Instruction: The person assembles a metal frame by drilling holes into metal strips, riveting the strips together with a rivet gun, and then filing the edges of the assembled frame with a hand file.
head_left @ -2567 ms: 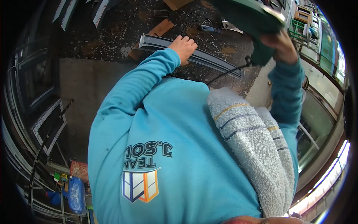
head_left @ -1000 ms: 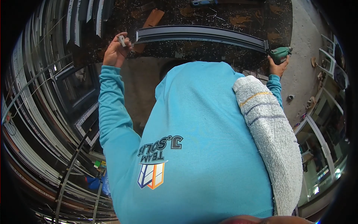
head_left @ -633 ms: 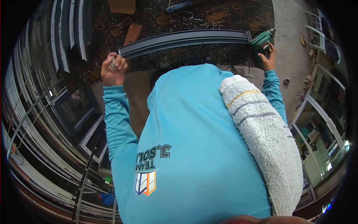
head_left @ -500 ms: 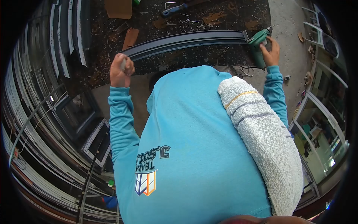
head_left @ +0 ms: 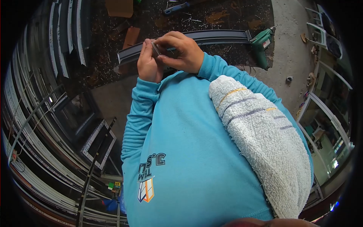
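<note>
My left hand [head_left: 148,64] is closed around a small flat metal piece [head_left: 155,49], held upright in front of my chest. My right hand [head_left: 183,52] meets it from the right, its fingers and thumb closing on the same piece. What exactly the piece is cannot be made out. Behind both hands a long grey metal profile [head_left: 215,36] lies across the dark worktable [head_left: 181,23]. At the profile's right end rests a green power drill [head_left: 261,46], its bit pointing right and no hand on it.
A blue-handled tool [head_left: 176,8] lies at the back of the table among metal shavings. Near the profile's left end is a brown block [head_left: 131,36]. Long metal strips [head_left: 80,34] lie at the left. A white towel [head_left: 261,140] hangs over my right shoulder.
My right hand has left the drill and come left to my left hand. My left hand has moved right, bringing the small piece in front of the profile.
</note>
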`<state>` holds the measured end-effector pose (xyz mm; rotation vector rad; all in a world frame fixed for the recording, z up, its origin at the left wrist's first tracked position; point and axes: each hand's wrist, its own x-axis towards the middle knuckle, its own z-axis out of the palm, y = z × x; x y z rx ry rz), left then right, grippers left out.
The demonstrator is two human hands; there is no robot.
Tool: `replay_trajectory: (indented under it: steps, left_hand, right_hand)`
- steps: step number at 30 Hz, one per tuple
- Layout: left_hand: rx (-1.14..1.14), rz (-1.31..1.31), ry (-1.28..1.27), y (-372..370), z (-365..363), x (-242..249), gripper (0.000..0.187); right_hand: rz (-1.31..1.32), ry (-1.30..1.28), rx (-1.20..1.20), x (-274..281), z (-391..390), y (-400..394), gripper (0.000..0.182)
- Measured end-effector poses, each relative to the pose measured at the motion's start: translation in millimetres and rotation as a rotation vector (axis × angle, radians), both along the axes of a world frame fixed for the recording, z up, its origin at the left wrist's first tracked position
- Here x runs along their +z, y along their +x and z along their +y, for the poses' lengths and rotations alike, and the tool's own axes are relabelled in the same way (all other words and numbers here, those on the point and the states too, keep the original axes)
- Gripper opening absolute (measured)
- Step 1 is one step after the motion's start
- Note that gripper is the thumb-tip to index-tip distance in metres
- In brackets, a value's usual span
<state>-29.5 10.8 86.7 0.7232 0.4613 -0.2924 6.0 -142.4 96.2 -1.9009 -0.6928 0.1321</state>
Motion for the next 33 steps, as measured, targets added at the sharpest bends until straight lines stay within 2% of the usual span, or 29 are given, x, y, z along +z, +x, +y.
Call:
replay_trajectory:
  steps: [1,4,7,10,14,15,18,19,22,23,26,27,30,33]
  left_hand:
    - [0.082,0.069,0.055,3,-8,12,0.03]
    - [0.068,-0.046,0.154,-4,1,-5,0.026]
    - [0.046,-0.048,0.233,-7,12,-15,0.024]
    - [0.035,-0.056,0.328,-12,28,-17,0.025]
    - [-0.01,-0.08,0.487,-16,44,-21,0.028]
    - [0.006,-0.049,0.454,-16,50,-20,0.035]
    - [-0.155,0.012,0.375,-19,74,-11,0.041]
    - [-0.138,0.107,0.534,-21,73,-17,0.045]
    - [-0.366,0.21,0.013,-26,105,-18,0.046]
    - [-0.313,0.224,0.08,-29,107,-16,0.047]
    - [-0.317,0.248,-0.082,-25,127,-10,0.047]
    - [-0.357,0.167,-0.219,-25,138,-20,0.048]
    - [-0.304,0.224,-0.195,-25,144,-20,0.048]
    - [-0.351,0.118,-0.292,-28,158,-47,0.048]
  right_hand:
    - [0.021,-0.008,-0.024,0,4,-3,0.041]
    - [0.062,-0.019,-0.016,1,12,-3,0.038]
    - [0.185,0.025,0.021,-4,21,-2,0.033]
    - [0.485,0.23,0.102,-5,30,2,0.028]
    - [0.703,0.236,0.046,-8,51,1,0.024]
    - [0.529,0.168,0.043,-9,58,0,0.019]
    - [-0.172,-0.16,0.019,-4,77,3,0.013]
    - [-0.273,-0.129,0.006,-2,83,7,0.013]
    - [-0.299,-0.192,0.176,1,95,13,0.016]
    - [-0.215,-0.259,0.201,4,99,6,0.019]
    - [0.02,-0.169,0.152,4,113,-16,0.02]
    - [0.035,-0.194,0.104,2,119,-20,0.02]
    - [-0.145,-0.292,0.019,6,137,-24,0.019]
    - [-0.175,-0.305,-0.073,2,144,-30,0.017]
